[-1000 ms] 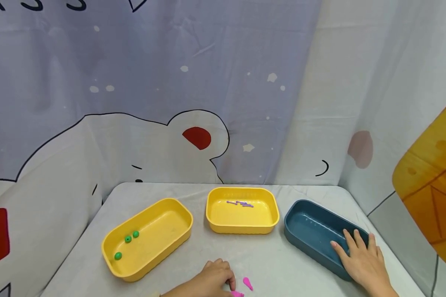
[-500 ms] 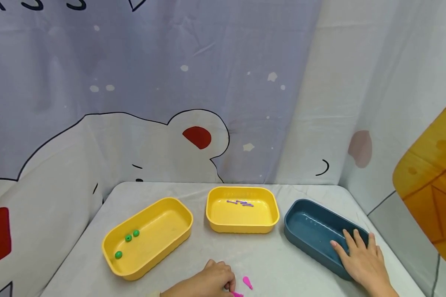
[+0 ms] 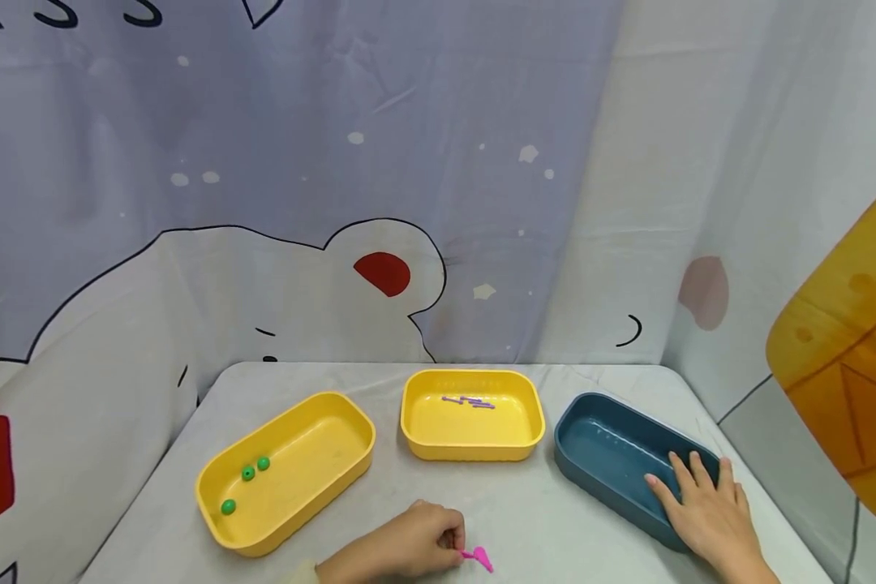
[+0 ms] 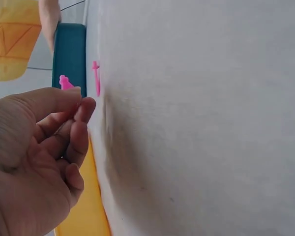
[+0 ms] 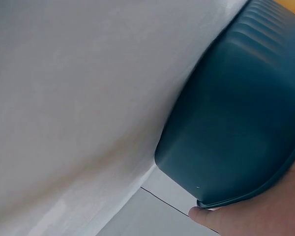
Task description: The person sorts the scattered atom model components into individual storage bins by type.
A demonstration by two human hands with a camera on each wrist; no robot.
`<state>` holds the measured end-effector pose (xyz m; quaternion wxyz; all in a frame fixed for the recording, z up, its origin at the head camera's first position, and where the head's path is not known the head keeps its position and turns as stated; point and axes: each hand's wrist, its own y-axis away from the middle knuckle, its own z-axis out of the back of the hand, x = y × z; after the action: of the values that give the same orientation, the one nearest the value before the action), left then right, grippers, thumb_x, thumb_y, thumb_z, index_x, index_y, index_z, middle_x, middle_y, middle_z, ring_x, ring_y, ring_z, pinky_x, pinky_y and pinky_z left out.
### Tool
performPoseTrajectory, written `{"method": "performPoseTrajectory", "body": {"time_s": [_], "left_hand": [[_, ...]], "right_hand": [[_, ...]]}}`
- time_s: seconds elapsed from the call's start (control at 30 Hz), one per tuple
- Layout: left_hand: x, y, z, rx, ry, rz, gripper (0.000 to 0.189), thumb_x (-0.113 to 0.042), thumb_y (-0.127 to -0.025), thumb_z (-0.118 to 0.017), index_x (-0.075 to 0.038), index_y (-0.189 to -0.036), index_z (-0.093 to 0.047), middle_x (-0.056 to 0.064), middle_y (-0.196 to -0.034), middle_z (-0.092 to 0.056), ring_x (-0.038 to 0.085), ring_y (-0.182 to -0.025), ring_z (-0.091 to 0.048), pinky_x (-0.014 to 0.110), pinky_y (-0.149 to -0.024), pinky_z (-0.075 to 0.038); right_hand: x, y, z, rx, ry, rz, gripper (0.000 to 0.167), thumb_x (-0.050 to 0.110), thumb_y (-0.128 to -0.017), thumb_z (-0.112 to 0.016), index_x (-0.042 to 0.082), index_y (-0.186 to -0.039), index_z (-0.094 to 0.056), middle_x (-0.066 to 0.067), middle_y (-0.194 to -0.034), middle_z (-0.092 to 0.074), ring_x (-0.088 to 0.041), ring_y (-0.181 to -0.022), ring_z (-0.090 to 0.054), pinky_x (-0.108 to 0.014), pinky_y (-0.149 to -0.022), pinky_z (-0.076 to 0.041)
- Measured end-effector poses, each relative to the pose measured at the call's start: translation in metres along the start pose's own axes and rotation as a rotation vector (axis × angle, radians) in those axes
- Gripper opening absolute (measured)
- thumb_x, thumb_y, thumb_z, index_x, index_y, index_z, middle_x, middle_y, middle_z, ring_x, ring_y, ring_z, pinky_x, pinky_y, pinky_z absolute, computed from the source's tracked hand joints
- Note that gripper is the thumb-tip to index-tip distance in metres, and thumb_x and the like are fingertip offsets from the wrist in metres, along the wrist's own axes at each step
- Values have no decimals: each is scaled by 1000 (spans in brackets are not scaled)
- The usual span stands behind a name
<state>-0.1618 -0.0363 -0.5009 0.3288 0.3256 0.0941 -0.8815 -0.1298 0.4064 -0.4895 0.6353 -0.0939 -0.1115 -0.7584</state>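
Observation:
My left hand (image 3: 425, 537) pinches a small pink piece with a knobbed end (image 4: 66, 82) between thumb and fingertips, low over the front middle of the table. A second pink piece (image 4: 97, 81), slim with a wider end, lies on the white cloth just beyond it. In the head view the two overlap at my fingertips. Over at the right, my right hand (image 3: 711, 515) rests across the near end of a dark blue bin (image 3: 613, 444), its fingers spread over the rim and into the bin.
A yellow bin (image 3: 314, 464) with 3 green beads (image 3: 248, 472) stands at the left. Another yellow bin (image 3: 438, 434) at the back middle has several thin purple sticks (image 3: 474, 401). Printed curtains (image 3: 496, 203) hang behind and beside the white table (image 3: 540, 519).
My left hand has taken up one pink piece and raised it slightly away from me, towards the other piece. The right hand stays at the blue bin. The head view has shifted slightly.

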Motion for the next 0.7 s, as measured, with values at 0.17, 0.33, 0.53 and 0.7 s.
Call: {"method": "performPoseTrajectory", "body": {"time_s": [0.17,0.33,0.53,0.7], "left_hand": [[0,-8,3,-56,183,21,19,-10,-85,-79,-21,-79,-65,-18,-68,-56,-7,-62,-50,14,-58,-47],[2,-18,2,-116,231,7,19,-8,-84,-80,-19,-79,-66,-18,-69,-58,-7,-63,-51,14,-61,-49],[1,-32,3,-155,273,31,16,-10,-84,-81,-20,-81,-69,-16,-70,-60,-5,-63,-51,15,-60,-48],[-1,-43,5,-159,308,70,14,-11,-86,-80,-20,-84,-69,-14,-73,-61,-2,-63,-51,16,-58,-45]], "right_hand": [[0,1,-1,-6,-2,-1,97,73,-99,-33,-8,-153,-30,-45,-153,-15,-70,-137,15,-80,-106,4],[1,1,-1,-5,3,-5,97,73,-99,-34,-8,-153,-30,-45,-153,-15,-70,-137,13,-80,-106,3],[0,1,-1,-9,8,5,95,71,-100,-33,-8,-154,-29,-45,-153,-14,-70,-136,16,-80,-106,3],[1,1,-1,-9,6,3,96,71,-100,-34,-8,-153,-30,-45,-153,-15,-70,-137,15,-80,-106,3]]}}
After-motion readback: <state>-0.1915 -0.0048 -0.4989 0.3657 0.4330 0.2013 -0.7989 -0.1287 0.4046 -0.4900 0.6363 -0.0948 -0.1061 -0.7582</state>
